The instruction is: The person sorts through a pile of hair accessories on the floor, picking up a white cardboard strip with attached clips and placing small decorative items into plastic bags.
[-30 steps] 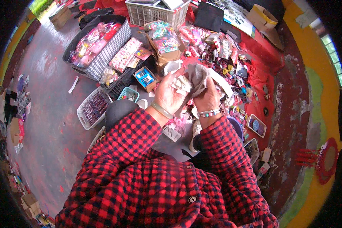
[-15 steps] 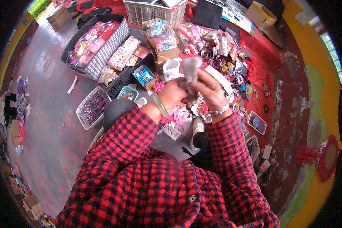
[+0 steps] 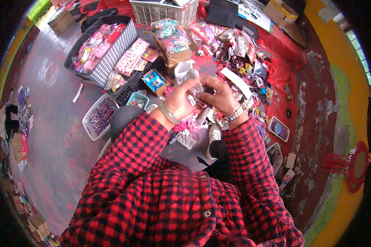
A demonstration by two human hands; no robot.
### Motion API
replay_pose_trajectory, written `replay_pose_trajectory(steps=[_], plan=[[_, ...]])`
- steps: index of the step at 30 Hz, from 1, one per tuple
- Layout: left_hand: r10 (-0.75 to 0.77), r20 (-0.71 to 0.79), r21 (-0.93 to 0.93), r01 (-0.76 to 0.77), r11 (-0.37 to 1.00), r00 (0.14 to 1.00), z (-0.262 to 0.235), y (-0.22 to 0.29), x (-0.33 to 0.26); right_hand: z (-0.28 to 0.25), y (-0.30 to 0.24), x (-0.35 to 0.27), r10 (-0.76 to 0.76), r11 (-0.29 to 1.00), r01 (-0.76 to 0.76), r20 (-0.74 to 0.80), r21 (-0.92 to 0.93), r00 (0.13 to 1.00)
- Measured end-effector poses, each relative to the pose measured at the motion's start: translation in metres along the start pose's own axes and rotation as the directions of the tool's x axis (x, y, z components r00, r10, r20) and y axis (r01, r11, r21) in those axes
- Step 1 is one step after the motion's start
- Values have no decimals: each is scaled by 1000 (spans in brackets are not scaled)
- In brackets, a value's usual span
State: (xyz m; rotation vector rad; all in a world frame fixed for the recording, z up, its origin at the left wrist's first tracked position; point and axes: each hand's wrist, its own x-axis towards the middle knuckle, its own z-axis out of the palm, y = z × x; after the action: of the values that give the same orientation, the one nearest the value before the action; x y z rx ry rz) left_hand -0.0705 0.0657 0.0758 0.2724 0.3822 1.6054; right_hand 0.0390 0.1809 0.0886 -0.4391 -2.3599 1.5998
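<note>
In front of me, both hands are raised over the pile of trinkets. My left hand, thumb up, closes on a small crinkled clear plastic packet. My right hand pinches the packet's other side between thumb and fingers. Something grey and rounded shows at the packet's top, above the left thumb; its kind I cannot make out. Another grey piece shows below the hands. Pink frilly hair ornaments lie beneath, partly hidden by my hands.
A houndstooth box of bagged goods stands at the left, near a white basket of dark packets. An open carton of colourful bags is ahead. Mixed small accessories cover the red cloth. My white shoe is below.
My hands have lowered the packet slightly and turned it. My left hand has rotated with its thumb upward, and the fingers of both hands have shifted their hold.
</note>
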Motion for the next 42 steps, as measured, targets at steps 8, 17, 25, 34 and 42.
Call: replay_pose_trajectory(steps=[8,17,25,34,42], plan=[[50,-210,47,-40,998,976,-3,-4,2,14,19,3,57,941,12,-193,337,980],[66,-136,-57,-74,996,988,-6,1,2,14,-4,7,169,517,75,-187,853,968],[253,-130,-151,-271,951,959,-12,2,6,-1,-3,6,-31,824,263,-423,502,906],[310,-126,-148,-327,933,942,-19,1,9,31,-10,1,-534,683,447,22,-578,845],[283,-122,-230,-305,924,951,-19,0,9,41,-8,0,-456,664,341,2,-666,890]])
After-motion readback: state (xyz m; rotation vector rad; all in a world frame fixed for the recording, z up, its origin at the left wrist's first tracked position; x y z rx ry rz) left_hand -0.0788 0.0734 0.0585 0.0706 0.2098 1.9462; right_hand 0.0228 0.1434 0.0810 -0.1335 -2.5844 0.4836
